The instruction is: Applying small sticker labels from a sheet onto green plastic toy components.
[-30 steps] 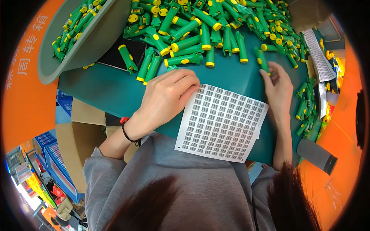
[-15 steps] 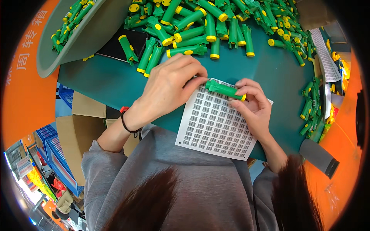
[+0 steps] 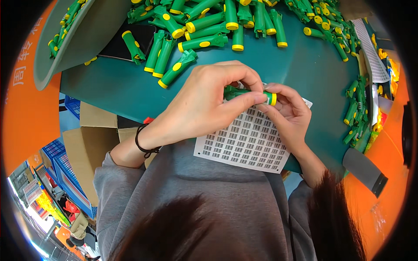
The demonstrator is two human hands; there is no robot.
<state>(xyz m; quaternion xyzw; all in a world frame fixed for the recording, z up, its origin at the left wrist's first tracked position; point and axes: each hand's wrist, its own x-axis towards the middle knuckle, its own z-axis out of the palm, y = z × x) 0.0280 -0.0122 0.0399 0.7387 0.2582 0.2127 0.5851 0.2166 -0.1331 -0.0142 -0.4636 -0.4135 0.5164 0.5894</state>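
A green plastic tube with a yellow end cap (image 3: 273, 99) lies between my two hands, above the near edge of the table. My right hand (image 3: 291, 106) grips its capped end between thumb and fingers. My left hand (image 3: 217, 93) reaches over the tube from the left, its thumb and fingers closed on the body beside the cap. A small pale patch, perhaps a label, shows next to the left thumb; the fingers hide most of it. Beneath both hands is a white sheet of small printed grey stickers (image 3: 244, 150), overhanging the table edge.
Many similar green tubes (image 3: 209, 26) are heaped across the far side of the green table (image 3: 109, 93). A grey-green basin (image 3: 48, 65) holds more at the left, beside a dark flat object (image 3: 117, 45). An open carton (image 3: 89, 148) stands below left; another green pile (image 3: 358, 108) lies right.
My left hand has moved right, from the tube's far end onto its body near the cap. A pale patch now shows there. The view has shifted slightly.
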